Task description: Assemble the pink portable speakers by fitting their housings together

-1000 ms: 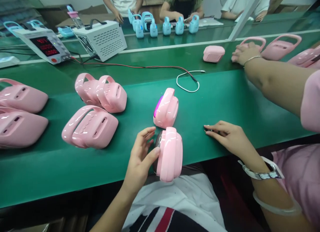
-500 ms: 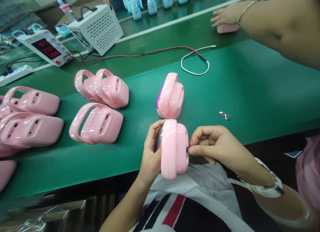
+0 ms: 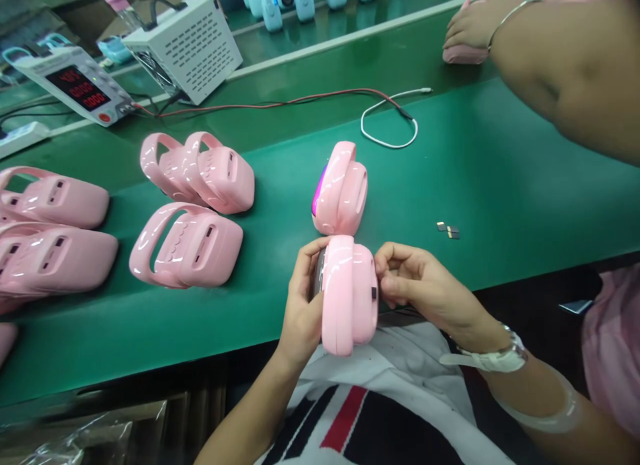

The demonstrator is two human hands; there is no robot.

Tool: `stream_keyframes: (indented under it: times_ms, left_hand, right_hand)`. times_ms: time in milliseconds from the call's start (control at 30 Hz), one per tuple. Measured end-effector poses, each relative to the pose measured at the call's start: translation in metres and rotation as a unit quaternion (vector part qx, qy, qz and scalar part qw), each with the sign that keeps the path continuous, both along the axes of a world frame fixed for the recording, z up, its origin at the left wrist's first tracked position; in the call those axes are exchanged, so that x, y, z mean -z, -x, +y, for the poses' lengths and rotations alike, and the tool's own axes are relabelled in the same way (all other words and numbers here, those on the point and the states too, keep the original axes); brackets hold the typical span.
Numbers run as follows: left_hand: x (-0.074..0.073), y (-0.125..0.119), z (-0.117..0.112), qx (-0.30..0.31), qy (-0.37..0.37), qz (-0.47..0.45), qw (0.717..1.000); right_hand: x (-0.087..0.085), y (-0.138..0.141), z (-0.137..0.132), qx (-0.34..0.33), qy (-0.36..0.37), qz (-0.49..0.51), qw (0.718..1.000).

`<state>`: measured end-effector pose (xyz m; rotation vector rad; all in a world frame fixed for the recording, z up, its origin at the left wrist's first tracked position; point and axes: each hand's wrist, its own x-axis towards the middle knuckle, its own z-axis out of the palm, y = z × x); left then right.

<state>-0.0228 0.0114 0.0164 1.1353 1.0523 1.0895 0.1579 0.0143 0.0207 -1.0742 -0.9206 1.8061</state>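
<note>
A pink portable speaker (image 3: pixel 340 298) with a handle is held on edge over the table's front edge by my left hand (image 3: pixel 303 318), fingers around its dark front. From the speaker's back panel sticks a small black memory card (image 3: pixel 374 293). My right hand (image 3: pixel 420 278) is at that panel, just above the card. Its thumb and forefinger are curled together; whatever is between them is hidden. Beyond stands another pink speaker (image 3: pixel 343 191) with a purple glow on its front. Several small memory cards (image 3: pixel 449 230) lie to the right.
More pink speakers (image 3: pixel 210 251) stand to the left. A white cable (image 3: pixel 390 145) with red and black leads runs to a power supply (image 3: pixel 83 88), beside a grey vented box (image 3: pixel 187 55). At upper right, a co-worker's hand (image 3: pixel 473 28) rests on a pink speaker (image 3: pixel 465 55).
My right fingers have moved off the memory card, slightly up along the speaker's back, leaving the card showing. The co-worker's hand has shifted right with its speaker.
</note>
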Motion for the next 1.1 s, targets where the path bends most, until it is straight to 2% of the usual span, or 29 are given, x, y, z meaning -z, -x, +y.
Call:
stream_keyframes:
  times_ms: [100, 300, 600, 833, 967, 1100]
  left_hand:
    - [0.002, 0.000, -0.001, 0.007, -0.001, -0.016, 1.000]
    - [0.003, -0.002, 0.001, 0.002, 0.000, -0.034, 0.999]
    - [0.002, -0.002, 0.001, 0.012, -0.002, -0.026, 1.000]
    - [-0.004, -0.004, 0.000, 0.028, 0.025, 0.003, 0.999]
    - [-0.009, -0.002, 0.000, 0.039, 0.055, 0.017, 0.998]
    - [-0.016, 0.008, 0.012, 0.098, 0.084, 0.033, 0.991]
  right_hand:
    - [0.005, -0.001, -0.002, 0.007, 0.015, 0.037, 0.999]
    - [0.012, 0.000, -0.005, 0.028, -0.002, 0.069, 0.997]
    - [0.016, -0.001, -0.007, 0.041, 0.004, 0.068, 0.997]
    - [-0.001, -0.008, 0.001, -0.019, 0.050, 0.035, 0.998]
    - [-0.008, -0.010, 0.007, -0.067, 0.052, -0.001, 0.996]
    - [-0.006, -0.018, 0.012, -0.123, 0.023, -0.017, 0.992]
